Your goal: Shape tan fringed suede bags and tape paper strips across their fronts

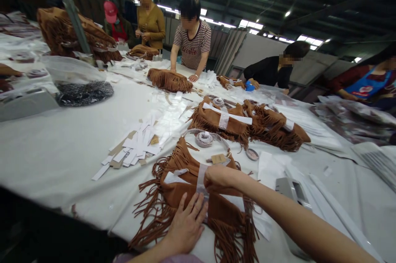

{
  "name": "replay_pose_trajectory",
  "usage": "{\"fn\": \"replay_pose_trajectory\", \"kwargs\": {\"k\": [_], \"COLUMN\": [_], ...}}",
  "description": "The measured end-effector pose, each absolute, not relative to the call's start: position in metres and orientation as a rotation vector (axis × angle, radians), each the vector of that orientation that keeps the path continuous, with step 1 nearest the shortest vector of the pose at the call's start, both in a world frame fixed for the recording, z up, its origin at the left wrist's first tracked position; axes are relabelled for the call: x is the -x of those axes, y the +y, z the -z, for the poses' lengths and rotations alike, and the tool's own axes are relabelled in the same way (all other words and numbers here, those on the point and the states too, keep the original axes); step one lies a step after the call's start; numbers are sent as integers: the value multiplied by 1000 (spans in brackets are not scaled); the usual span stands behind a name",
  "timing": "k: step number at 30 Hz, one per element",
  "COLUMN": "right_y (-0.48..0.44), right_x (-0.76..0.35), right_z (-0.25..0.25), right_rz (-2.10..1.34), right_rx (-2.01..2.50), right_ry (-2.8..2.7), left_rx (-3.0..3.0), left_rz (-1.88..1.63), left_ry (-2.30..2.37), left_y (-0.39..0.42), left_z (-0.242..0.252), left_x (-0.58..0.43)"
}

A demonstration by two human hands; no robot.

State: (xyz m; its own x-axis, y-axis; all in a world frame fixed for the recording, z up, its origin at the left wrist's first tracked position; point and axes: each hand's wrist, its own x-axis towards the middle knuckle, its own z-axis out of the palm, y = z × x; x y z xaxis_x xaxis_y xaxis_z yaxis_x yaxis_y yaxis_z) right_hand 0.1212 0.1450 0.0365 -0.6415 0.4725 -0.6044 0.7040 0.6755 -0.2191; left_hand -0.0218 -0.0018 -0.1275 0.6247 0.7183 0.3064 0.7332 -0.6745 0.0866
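Fringed brown handbag (224, 213) is lying on the smooth white table covering (77, 143), directly beneath both hands, its suede-like panels spreading into long, stringy tassels. Beyond it, two similar fringed bags (212, 120) are resting side by side, bound with pale bands. To the left, flat white and tan strips (136, 147) are lying in a loose, overlapping heap. The left hand (187, 224) is pressing palm down on the bag's near front, fingers extended. The right hand (215, 176) is curling at the bag's upper middle, beside a smooth whitish band (201, 178); its fingertips are hiding from view, so I cannot say whether they are gripping anything. Above the bag, a wrapped strap (204, 139) is forming a round coil; a small rectangular tan tag (218, 158) is resting just beyond the right hand.
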Motion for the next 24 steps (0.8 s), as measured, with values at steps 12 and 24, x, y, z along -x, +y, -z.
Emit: {"fn": "replay_pose_trajectory", "kwargs": {"k": [12, 24], "right_y": [166, 100], "right_x": [-114, -142], "right_z": [21, 25], "right_rz": [361, 403], "right_rx": [-1248, -1572], "right_ry": [2309, 2583], "left_rx": [2879, 2613], "left_rz": [521, 685], "left_ry": [-1276, -1049], "left_y": [1, 9], "left_z": [119, 158], "left_x": [24, 13]}}
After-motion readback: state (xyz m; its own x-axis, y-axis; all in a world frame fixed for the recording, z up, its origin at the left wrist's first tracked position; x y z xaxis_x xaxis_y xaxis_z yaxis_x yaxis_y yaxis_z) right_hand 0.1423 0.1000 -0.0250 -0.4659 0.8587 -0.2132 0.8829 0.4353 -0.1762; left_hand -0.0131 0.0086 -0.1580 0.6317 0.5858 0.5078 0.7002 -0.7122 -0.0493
